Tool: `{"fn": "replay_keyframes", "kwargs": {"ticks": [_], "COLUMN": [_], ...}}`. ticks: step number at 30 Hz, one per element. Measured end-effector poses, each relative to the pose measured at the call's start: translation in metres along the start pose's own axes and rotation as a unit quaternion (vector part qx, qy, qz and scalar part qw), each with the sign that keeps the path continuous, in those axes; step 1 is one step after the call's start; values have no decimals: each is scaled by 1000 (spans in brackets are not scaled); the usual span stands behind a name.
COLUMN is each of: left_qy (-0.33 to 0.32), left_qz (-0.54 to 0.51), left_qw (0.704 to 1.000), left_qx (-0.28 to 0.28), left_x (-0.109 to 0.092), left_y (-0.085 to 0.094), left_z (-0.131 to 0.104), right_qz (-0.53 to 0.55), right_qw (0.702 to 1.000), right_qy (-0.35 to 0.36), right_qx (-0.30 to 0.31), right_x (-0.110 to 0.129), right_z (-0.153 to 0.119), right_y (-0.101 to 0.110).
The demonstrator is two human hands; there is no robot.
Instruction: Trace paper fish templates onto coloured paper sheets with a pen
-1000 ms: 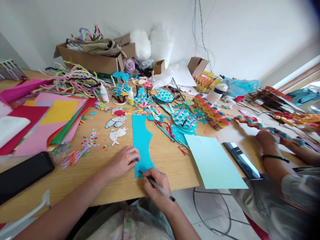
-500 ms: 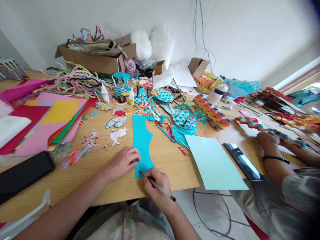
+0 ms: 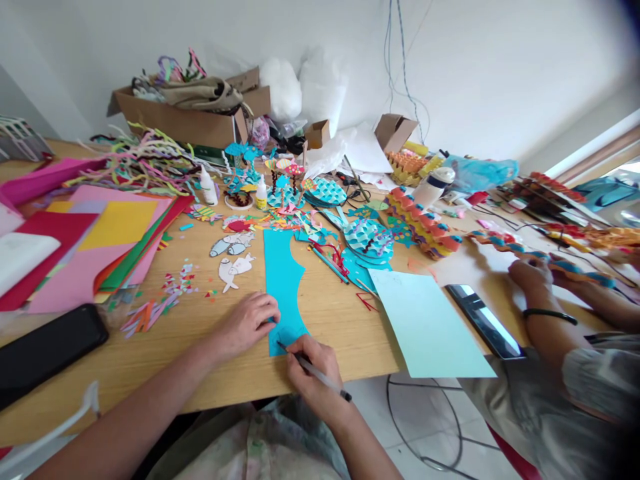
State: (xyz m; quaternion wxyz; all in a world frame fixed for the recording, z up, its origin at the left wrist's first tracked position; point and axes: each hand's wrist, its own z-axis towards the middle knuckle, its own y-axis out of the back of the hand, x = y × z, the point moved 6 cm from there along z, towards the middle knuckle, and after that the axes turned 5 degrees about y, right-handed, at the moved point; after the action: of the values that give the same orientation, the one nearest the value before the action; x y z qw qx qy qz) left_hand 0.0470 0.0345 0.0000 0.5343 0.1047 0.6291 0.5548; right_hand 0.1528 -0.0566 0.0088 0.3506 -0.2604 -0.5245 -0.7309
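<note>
A wooden worktop (image 3: 357, 340) fills most of the view, with a long cardboard box (image 3: 170, 123) stuffed with fabric and fuzzy stems at its back left. Overlapping sheets of coloured paper (image 3: 125, 223) spread along the left, and a mint-green sheet (image 3: 430, 327) lies at the right, its near corner jutting past the worktop's front edge. Between them, directly in front of the person, the blue paper strip (image 3: 283, 267) lies flat, its right edge cut in curves, with faint dark lines drawn near its closest end. A black phone (image 3: 55, 347) lies at the left. The left hand (image 3: 247, 320) rests at the strip's left edge, fingers loosely half-curled with the tips on the paper, gripping nothing that shows. The right hand (image 3: 310, 393) has its fingers closed around a pen (image 3: 325, 380), whose tip meets the strip near the drawn lines. Farther right, a co-worker's hand (image 3: 533, 273) touches a wavy orange-and-blue strip (image 3: 505, 245). Smaller are two glue bottles, one white (image 3: 207, 187) and one yellow-labelled (image 3: 261, 195), then paper fish cutouts (image 3: 243, 265) left of the blue strip, and lastly tiny paper scraps (image 3: 180, 283).
</note>
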Motion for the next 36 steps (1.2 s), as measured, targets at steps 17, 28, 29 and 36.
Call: {"fn": "replay_keyframes", "kwargs": {"ticks": [17,28,29,36], "left_qy": [-2,21,24,73], "left_qz": [4,0,6,24], "left_qw": [1000,1000,1000,997], "left_qx": [-3,9,12,32], "left_x": [0,0,-2,-1], "left_y": [-1,1,2,19], "left_z": [0,1,2,15], "right_qz": [46,75,52,-12], "right_qw": [998,988,990,993], "right_qy": [-38,-50,-39,1], "right_qx": [-15,-125,-126,-113], "right_x": [-5,-20,-20,-24], "right_z": [-1,-9,-8,-5], "right_y": [4,42,44,48]}}
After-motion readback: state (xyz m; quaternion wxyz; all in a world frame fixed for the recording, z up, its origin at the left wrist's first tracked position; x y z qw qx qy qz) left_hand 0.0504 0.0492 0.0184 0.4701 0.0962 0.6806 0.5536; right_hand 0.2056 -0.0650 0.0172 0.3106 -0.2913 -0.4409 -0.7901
